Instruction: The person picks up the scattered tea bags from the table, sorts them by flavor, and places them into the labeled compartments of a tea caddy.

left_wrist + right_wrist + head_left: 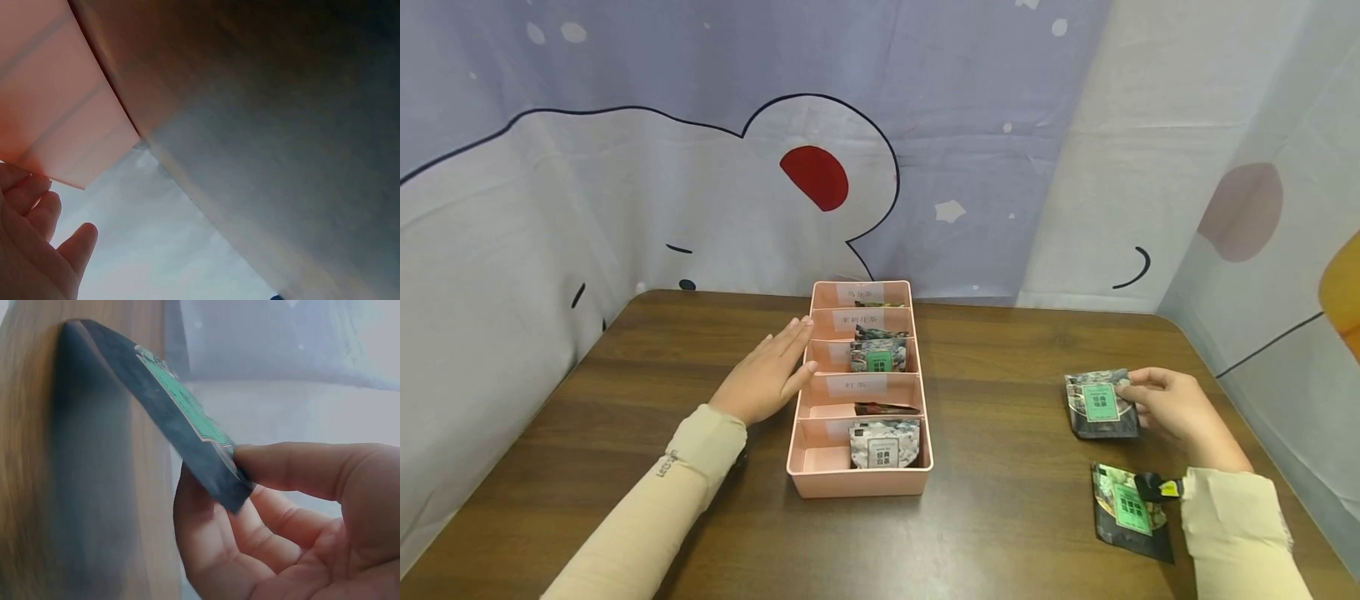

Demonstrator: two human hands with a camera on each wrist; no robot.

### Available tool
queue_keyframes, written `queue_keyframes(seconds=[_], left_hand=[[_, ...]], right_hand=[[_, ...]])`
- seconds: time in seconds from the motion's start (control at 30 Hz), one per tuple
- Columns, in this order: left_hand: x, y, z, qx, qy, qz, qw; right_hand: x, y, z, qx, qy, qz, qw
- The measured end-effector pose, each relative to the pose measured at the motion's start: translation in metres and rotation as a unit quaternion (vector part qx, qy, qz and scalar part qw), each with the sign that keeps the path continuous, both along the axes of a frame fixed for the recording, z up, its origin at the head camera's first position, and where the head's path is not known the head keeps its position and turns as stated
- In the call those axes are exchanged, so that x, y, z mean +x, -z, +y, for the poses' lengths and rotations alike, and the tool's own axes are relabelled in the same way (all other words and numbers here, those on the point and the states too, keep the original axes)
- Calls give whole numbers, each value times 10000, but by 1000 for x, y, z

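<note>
My right hand (1176, 412) pinches a dark tea packet with a green label (1101, 403) between thumb and fingers at its right edge. In the right wrist view the packet (169, 406) stands tilted, with the thumb on its label side and fingers behind. My left hand (767, 375) lies with fingers extended along the left rim of a pink divided box (861, 483); in the left wrist view its fingertips are right at the box's edge (62, 150). Another tea packet with a green label (1129, 510) lies on the table beside the right wrist, partly covered by the wrist camera.
Paper labels mark the box's compartments, and tea packets stand inside, among them a white one (884, 446) at the front and a green-labelled one (878, 357) in the middle. The brown wooden table (1000, 517) ends at a patterned curtain (970, 150) behind and at the sides.
</note>
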State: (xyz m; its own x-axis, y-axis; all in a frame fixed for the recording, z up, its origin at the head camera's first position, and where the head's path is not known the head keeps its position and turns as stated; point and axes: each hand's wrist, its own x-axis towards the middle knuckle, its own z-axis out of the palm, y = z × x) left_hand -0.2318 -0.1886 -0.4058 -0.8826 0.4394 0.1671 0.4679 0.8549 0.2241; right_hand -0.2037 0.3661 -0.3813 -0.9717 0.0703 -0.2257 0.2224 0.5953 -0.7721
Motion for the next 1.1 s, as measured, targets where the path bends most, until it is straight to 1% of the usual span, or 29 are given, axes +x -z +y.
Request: queue_keyframes(seconds=[0.27, 0.43, 0.5, 0.6, 0.8, 1.0, 1.1], left_hand=[[1, 0, 0, 28, -2, 41, 10000], [1, 1, 0, 37, -4, 29, 10000], [1, 1, 0, 55, 0, 24, 10000], [0, 1, 1, 75, 1, 19, 10000], [1, 1, 0, 68, -9, -10, 10000], [1, 1, 0, 50, -22, -16, 10000], [1, 1, 0, 40, -32, -23, 10000]], right_hand=[[0, -2, -19, -599, -39, 307, 9977], [-3, 1, -32, -1179, 98, 548, 9915], [-3, 3, -38, -1311, 136, 671, 9890], [-4, 5, -47, -1396, 180, 816, 9867], [-7, 7, -62, -1272, 159, 1006, 9866], [-13, 1, -79, -1370, 143, 1462, 9796], [-15, -4, -88, -1424, 155, 1586, 9769]])
